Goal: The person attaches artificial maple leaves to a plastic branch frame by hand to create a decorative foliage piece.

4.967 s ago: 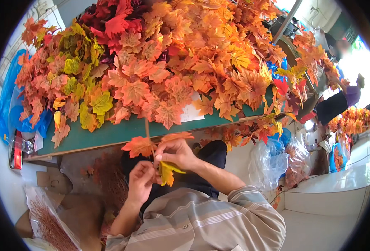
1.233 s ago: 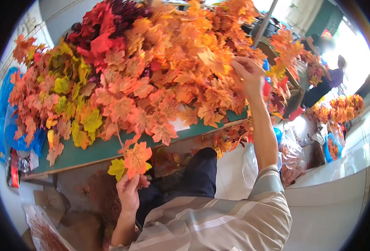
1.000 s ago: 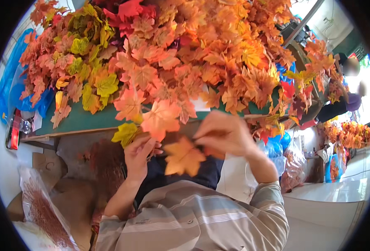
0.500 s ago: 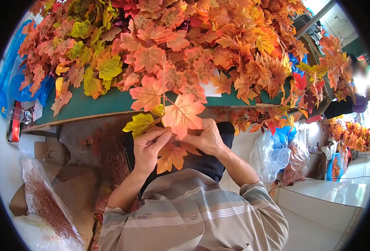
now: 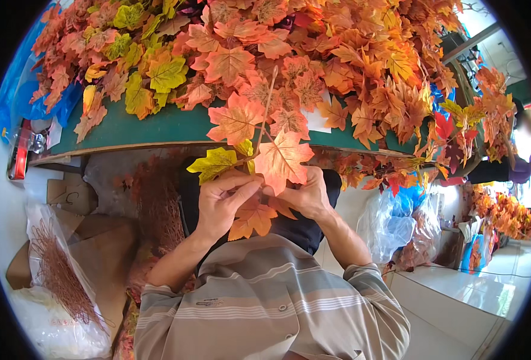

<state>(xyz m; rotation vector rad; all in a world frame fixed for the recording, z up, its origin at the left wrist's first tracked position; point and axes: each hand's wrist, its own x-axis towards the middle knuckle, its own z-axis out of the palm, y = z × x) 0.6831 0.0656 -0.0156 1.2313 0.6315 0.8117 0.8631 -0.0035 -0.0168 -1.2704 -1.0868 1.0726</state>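
Observation:
In front of my lap I hold an artificial maple leaf branch, its thin brown stem (image 5: 268, 107) pointing up and leaning right. My left hand (image 5: 220, 207) is closed in a pinch on the branch, thumb and index finger beside its lower part. My right hand (image 5: 311, 197) is closed close by, its fingertips partly hidden behind a salmon-pink leaf (image 5: 285, 159). Beside my left fingers sticks out a yellow-green leaf (image 5: 213, 164). Below both hands hangs an orange leaf (image 5: 253, 221). The exact pinch point is hard to make out.
A large heap of artificial autumn leaves (image 5: 361, 54) covers the green table (image 5: 157, 129) ahead. Bundled brown stems (image 5: 64, 273) lie in plastic at lower left, near a cardboard box (image 5: 67, 195). Clear plastic bags (image 5: 388, 228) stand on the right. A blurred person (image 5: 520, 168) is far right.
The branch's stem has tilted from upright to leaning right. My left hand has come nearer my right, both still at the branch. The whole view has shifted slightly.

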